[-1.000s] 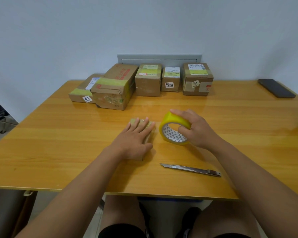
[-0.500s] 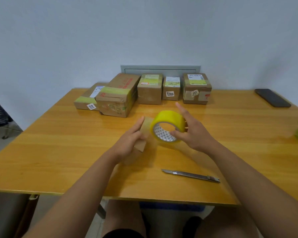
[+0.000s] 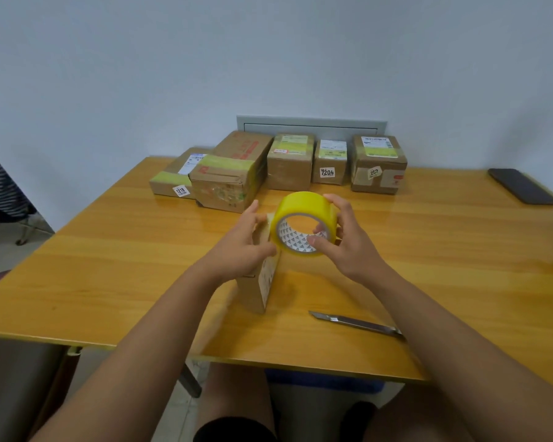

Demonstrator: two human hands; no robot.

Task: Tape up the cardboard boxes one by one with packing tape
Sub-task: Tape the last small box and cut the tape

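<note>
A small cardboard box (image 3: pixel 256 288) stands on end in the middle of the wooden table (image 3: pixel 109 266), a white label on its right face. My left hand (image 3: pixel 240 247) grips its upper part. A yellow roll of packing tape (image 3: pixel 304 223) is held up against the box's top right, with my right hand (image 3: pixel 342 240) curled around its far side and the thumb on its rim. The top of the box is hidden behind the roll and both hands.
Several taped cardboard boxes (image 3: pixel 288 165) stand in a row at the table's back edge by the wall. A metal utility knife (image 3: pixel 358 323) lies near the front edge, right of the small box. A dark phone (image 3: pixel 522 190) lies at the far right.
The small box went from lying flat under my left hand to standing on end. My right hand lifted the tape roll off the table and brought it to the box's top.
</note>
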